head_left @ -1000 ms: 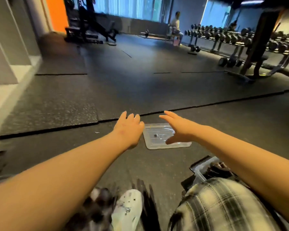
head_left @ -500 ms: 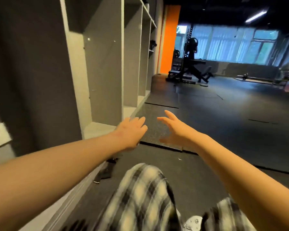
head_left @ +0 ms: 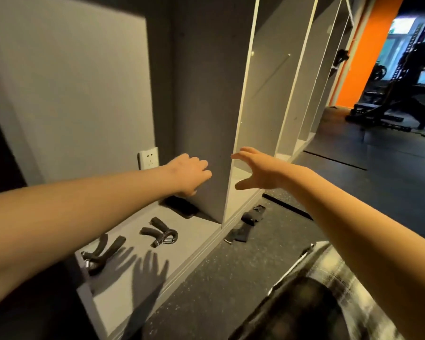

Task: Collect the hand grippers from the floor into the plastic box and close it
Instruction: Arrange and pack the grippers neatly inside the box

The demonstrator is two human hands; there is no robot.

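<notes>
Nothing is held: left hand is loosely curled, right hand spread, both in the air. Far gripper and near gripper are seen in the head view on the shelf, below the left arm. They are judged light and stiff, best taken by both foam handles.

Gym: rubber floor, weight bench, open lockers.
</notes>
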